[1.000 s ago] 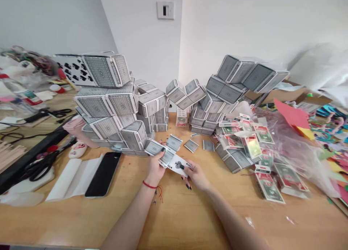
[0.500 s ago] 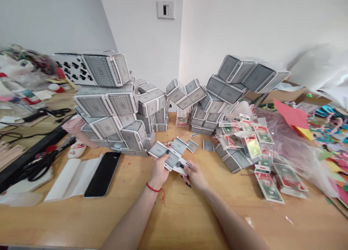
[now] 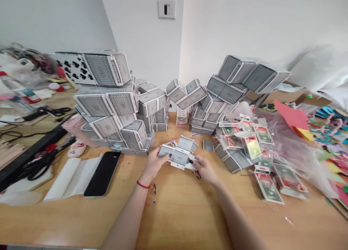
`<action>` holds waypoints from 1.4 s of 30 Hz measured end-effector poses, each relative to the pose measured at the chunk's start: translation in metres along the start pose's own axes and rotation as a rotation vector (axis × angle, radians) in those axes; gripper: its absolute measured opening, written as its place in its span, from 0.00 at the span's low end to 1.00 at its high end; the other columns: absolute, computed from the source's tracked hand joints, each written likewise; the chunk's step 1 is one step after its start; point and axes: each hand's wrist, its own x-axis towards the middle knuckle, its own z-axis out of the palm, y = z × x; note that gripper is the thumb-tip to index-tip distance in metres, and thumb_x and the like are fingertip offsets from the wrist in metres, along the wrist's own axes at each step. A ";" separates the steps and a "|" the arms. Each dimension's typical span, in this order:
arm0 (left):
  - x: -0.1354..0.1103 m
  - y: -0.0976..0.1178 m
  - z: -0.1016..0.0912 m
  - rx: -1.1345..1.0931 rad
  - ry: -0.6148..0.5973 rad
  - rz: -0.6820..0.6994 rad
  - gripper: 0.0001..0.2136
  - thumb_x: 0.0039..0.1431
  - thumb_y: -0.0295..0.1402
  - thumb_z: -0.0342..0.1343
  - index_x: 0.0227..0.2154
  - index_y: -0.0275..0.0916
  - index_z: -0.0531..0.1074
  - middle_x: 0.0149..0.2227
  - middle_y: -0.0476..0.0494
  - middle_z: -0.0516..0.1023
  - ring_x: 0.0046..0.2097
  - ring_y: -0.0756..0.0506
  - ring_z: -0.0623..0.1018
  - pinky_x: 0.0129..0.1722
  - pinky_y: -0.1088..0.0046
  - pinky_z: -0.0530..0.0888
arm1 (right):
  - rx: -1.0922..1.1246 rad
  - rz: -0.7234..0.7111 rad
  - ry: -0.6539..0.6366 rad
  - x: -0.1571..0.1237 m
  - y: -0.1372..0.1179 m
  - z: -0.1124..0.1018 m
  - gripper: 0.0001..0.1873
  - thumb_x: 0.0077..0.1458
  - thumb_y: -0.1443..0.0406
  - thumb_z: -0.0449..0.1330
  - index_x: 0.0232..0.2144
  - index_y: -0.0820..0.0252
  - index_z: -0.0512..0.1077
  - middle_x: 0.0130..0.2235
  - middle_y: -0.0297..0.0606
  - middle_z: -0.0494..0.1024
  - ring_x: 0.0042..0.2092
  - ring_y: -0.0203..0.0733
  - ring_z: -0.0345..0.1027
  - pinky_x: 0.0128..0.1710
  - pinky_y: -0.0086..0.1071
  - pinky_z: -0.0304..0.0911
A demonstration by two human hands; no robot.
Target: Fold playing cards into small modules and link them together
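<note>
Between both hands is a group of joined playing cards (image 3: 179, 157), mostly with grey patterned backs up and flaps sticking out. My left hand (image 3: 154, 165) pinches its left side, thumb on top. On the right side, my right hand (image 3: 203, 167) grips a white card face with its thumb above and fingers beneath. Behind the held cards, a few loose cards lie partly covered on the table. A single face-down card (image 3: 208, 145) rests farther right. Stacked blocks of folded cards (image 3: 122, 105) rise at the left, and a similar stack (image 3: 220, 88) stands at the right.
A black phone (image 3: 102, 174) and a white paper roll (image 3: 63, 177) lie at left, beside black scissors (image 3: 40, 168). Red and green card boxes (image 3: 269, 186) and crumpled plastic (image 3: 296, 148) crowd the right. A small clear box (image 3: 181, 117) stands at the back between the stacks.
The held cards have turned from a slant to nearly level and shifted slightly right. My left hand has moved a little left, my right hand a little right; both still grip the cards.
</note>
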 end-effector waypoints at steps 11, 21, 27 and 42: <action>-0.007 0.007 0.000 0.016 -0.258 -0.187 0.16 0.37 0.27 0.60 0.35 0.32 0.72 0.36 0.41 0.76 0.35 0.43 0.75 0.25 0.68 0.75 | -0.005 0.039 -0.117 0.000 0.005 -0.014 0.12 0.48 0.57 0.51 0.28 0.62 0.64 0.14 0.25 0.60 0.14 0.27 0.51 0.12 0.21 0.44; -0.008 0.002 0.006 -0.039 -0.313 -0.151 0.09 0.38 0.29 0.61 0.26 0.33 0.72 0.26 0.43 0.76 0.28 0.45 0.75 0.24 0.70 0.74 | 0.079 0.072 -0.127 0.001 0.008 -0.009 0.16 0.47 0.56 0.53 0.34 0.62 0.65 0.16 0.25 0.61 0.14 0.27 0.51 0.12 0.20 0.45; -0.006 -0.006 0.008 0.023 -0.274 -0.166 0.09 0.37 0.30 0.61 0.24 0.32 0.71 0.25 0.44 0.74 0.27 0.47 0.74 0.25 0.68 0.74 | 0.055 0.056 -0.119 0.000 0.008 -0.004 0.14 0.49 0.56 0.53 0.33 0.61 0.64 0.16 0.25 0.61 0.14 0.27 0.52 0.12 0.21 0.47; -0.003 -0.006 0.010 -0.095 -0.225 -0.175 0.18 0.41 0.33 0.61 0.39 0.37 0.70 0.39 0.41 0.76 0.34 0.43 0.76 0.25 0.67 0.75 | 0.067 0.015 -0.019 0.007 0.011 -0.005 0.18 0.48 0.50 0.51 0.25 0.60 0.58 0.15 0.26 0.64 0.12 0.28 0.51 0.12 0.23 0.45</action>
